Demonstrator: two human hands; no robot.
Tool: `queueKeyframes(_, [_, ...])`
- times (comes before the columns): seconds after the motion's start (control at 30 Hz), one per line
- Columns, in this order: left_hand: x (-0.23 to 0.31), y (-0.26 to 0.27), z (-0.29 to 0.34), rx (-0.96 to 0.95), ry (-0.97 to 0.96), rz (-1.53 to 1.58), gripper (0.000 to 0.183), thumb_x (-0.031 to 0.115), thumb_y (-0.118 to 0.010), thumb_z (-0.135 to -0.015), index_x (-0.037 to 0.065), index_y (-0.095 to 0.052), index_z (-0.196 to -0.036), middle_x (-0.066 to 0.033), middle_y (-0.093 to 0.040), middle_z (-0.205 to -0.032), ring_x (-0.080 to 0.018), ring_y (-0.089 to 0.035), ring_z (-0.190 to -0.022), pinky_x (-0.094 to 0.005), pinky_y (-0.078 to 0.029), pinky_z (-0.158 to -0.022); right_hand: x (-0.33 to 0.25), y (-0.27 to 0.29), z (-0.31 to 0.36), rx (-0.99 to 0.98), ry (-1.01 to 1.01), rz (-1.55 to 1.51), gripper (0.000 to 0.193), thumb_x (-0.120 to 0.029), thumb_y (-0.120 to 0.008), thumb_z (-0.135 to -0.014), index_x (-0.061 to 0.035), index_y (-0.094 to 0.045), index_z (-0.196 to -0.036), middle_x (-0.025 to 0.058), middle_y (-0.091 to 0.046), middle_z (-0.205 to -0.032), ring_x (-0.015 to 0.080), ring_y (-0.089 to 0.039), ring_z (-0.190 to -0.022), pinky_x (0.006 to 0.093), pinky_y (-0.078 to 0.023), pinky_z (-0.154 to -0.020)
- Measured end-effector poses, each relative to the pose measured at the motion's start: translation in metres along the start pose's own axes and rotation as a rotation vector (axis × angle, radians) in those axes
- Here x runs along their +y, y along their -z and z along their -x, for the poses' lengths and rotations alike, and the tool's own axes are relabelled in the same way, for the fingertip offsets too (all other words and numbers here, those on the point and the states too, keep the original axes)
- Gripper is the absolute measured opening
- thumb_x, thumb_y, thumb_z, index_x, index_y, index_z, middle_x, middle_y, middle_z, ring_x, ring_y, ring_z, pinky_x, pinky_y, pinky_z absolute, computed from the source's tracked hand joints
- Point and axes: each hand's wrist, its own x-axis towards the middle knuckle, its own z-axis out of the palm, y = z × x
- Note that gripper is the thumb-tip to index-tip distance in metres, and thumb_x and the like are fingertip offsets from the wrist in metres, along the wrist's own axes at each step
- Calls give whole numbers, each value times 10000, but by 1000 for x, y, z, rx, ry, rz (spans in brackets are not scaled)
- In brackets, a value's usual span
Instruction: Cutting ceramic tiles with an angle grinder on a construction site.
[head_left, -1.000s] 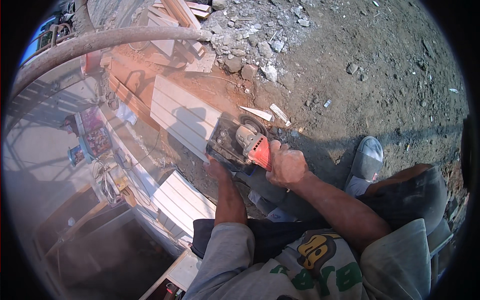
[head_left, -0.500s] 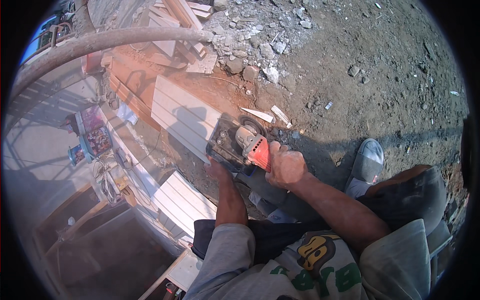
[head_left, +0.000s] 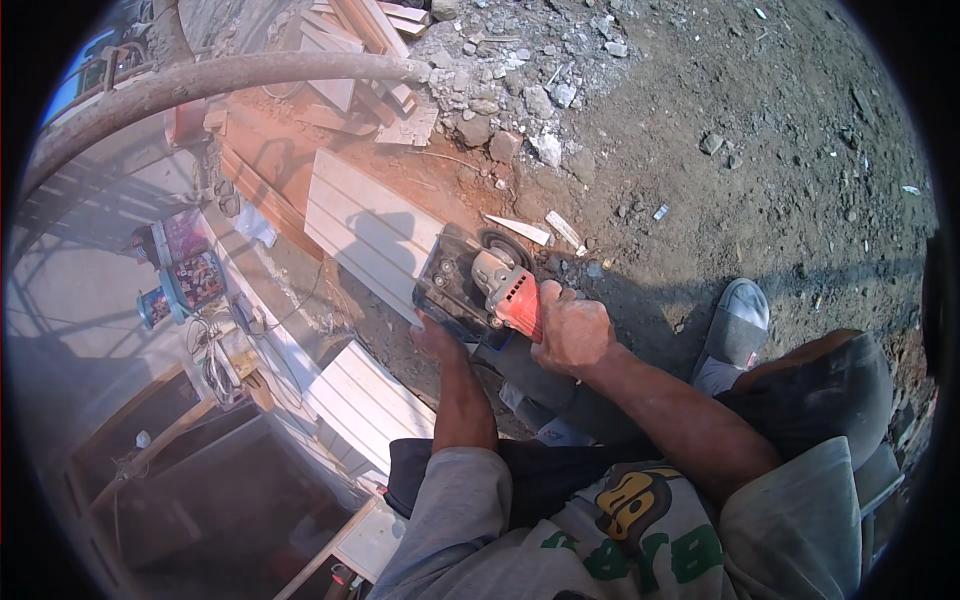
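We are crouching over a pale ribbed panel (head_left: 370,235) lying on red-dusted ground at the centre of the frame, and we are running a red-bodied angle grinder (head_left: 500,290) along its lower right end. Our right hand (head_left: 572,332) is wrapping fully closed around the grinder's rear body just right of centre, while our left hand (head_left: 437,338) is pressing down beside the dark guard and base of the tool; how far its fingers are curling we cannot tell, since the tool is hiding their tips. The disc is sitting at the panel's near edge, so we are judging the cut to be under way rather than finished: the panel is showing as one whole piece above the tool, and no severed length is lying free beside it. Two thin pale offcuts (head_left: 520,230) are resting on the dirt just right of the grinder, suggesting some trimming is already done. A second ribbed panel (head_left: 365,400) is lying lower left of centre, apparently untouched. Rubble and broken stone (head_left: 520,110) are filling the top centre, a thick curved hose or pipe (head_left: 200,80) is arching across the upper left, and our grey shoe (head_left: 735,322) is planted at the right.
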Motion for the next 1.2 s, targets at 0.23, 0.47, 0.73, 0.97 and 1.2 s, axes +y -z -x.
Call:
queueKeyframes(0.23, [-18,-4,-7,-55,-50,-7,779,554,-539,-899,-163,-540,-1202,-334,-604,-1128,-442,-607,-1025,-476,-467,-911,5,0,-1,14,20,-7,520,-243,-709,-677,19,-440,-1036,246,-628,-917,369,-683,-776,435,-562,-683])
queueKeyframes(0.47, [-5,-2,1,-37,3,19,757,545,-539,-902,-152,-539,-1199,-315,-610,-1123,-414,-620,-1010,-469,-478,-885,6,-4,-1,52,63,-12,505,-242,-687,-685,23,-440,-1037,250,-633,-901,374,-683,-782,435,-561,-689])
queueKeyframes(0.73, [-1,5,0,-36,-50,-10,726,528,-550,-903,-146,-554,-1171,-304,-615,-1119,-410,-619,-1009,-468,-471,-898,0,2,-2,17,52,-18,517,-249,-705,-686,23,-440,-1037,258,-630,-920,381,-682,-816,435,-564,-712])
queueKeyframes(0.97, [3,0,16,-71,-43,-25,722,529,-539,-908,-143,-551,-1173,-308,-609,-1127,-430,-601,-1028,-470,-450,-920,6,0,-2,46,51,-13,534,-260,-715,-686,25,-441,-1045,253,-630,-924,384,-681,-822,435,-563,-721])
queueKeyframes(1.2, [-8,3,0,-27,-63,19,745,547,-519,-909,-142,-541,-1189,-310,-597,-1155,-436,-582,-1057,-478,-421,-949,0,0,-2,35,64,-14,544,-270,-722,-689,22,-437,-1049,244,-632,-908,379,-686,-791,430,-562,-718])
